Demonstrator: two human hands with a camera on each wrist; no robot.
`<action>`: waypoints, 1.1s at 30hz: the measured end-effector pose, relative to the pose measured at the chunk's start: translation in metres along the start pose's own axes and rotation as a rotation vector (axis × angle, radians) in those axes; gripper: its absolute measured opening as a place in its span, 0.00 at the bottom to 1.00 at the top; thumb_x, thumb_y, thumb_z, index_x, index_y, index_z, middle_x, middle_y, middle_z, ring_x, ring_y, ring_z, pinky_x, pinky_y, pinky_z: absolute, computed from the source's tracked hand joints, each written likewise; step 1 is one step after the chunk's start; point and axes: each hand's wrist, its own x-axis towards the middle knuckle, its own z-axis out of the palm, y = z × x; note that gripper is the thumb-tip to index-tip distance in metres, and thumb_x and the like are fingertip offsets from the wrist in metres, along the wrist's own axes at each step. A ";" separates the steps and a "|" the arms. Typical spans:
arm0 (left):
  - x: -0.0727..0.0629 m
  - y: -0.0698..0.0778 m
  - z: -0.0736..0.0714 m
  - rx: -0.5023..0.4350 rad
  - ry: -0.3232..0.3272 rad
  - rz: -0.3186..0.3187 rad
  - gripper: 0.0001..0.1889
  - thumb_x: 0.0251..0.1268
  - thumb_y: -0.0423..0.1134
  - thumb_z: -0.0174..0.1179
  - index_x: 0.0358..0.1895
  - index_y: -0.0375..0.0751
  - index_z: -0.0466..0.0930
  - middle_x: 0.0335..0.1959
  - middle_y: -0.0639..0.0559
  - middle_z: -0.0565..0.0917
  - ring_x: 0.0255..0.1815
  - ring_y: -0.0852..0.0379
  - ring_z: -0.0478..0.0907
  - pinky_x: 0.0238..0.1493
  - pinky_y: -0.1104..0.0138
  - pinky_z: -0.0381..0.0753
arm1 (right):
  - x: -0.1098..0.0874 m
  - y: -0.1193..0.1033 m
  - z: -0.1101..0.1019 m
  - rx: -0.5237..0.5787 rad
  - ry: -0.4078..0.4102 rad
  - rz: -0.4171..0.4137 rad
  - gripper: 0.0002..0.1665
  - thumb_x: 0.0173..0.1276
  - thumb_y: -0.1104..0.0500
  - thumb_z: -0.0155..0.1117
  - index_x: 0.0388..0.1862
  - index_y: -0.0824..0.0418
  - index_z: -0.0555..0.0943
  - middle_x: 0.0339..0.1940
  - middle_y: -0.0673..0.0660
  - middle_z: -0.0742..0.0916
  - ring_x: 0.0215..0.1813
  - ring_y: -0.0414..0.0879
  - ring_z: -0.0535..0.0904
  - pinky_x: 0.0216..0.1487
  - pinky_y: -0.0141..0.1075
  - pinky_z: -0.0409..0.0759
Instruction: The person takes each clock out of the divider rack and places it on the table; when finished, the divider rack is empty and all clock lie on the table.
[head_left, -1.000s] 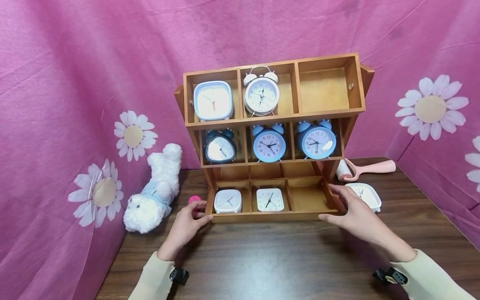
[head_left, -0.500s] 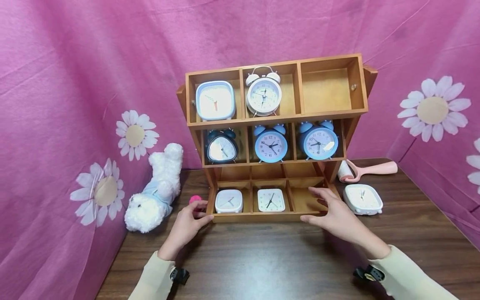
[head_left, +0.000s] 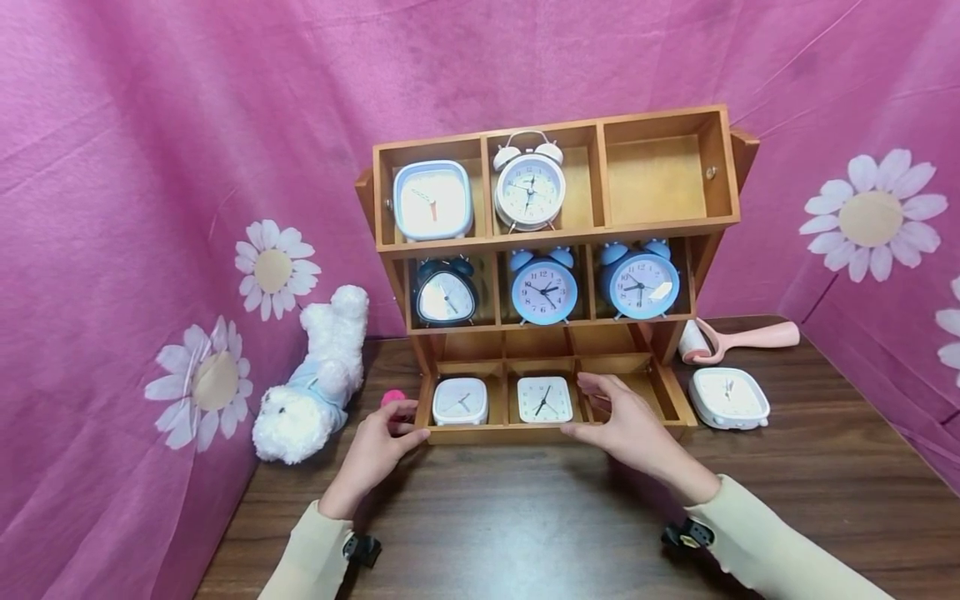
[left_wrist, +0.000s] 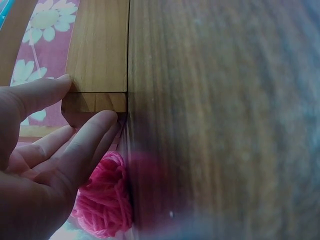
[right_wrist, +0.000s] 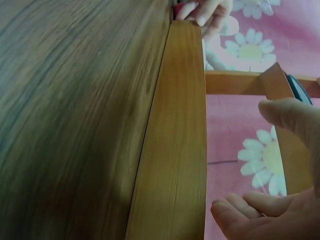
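A tiered wooden display shelf (head_left: 502,437) stands on the table with alarm clocks in its compartments. My left hand (head_left: 375,450) holds its bottom left front corner, thumb and fingertips on either side of the wood (left_wrist: 97,102). My right hand (head_left: 637,433), thumb and fingers spread with nothing between them, is at the bottom tier's front, over the right compartment. Its fingertips are close to the right side of a square white clock (head_left: 545,400) in the middle compartment. Another white clock (head_left: 460,402) sits in the bottom left compartment.
A white clock (head_left: 729,398) lies right of the shelf, with a pink-handled lint roller (head_left: 753,336) behind it. A white plush toy (head_left: 315,375) lies on the left. Pink yarn (left_wrist: 105,197) is beside my left hand. Pink cloth (head_left: 615,58) hangs behind.
My right hand has moved left along the shelf's front, from the bottom right corner to near the middle clock, uncovering the loose white clock. My left hand has stayed at its corner.
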 end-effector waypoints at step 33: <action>0.000 0.000 -0.001 0.004 -0.010 0.002 0.24 0.70 0.35 0.79 0.66 0.36 0.86 0.59 0.38 0.92 0.51 0.47 0.95 0.50 0.59 0.92 | 0.035 -0.030 0.057 -0.162 0.037 0.125 0.64 0.63 0.48 0.87 0.83 0.80 0.63 0.83 0.80 0.69 0.81 0.76 0.72 0.83 0.66 0.72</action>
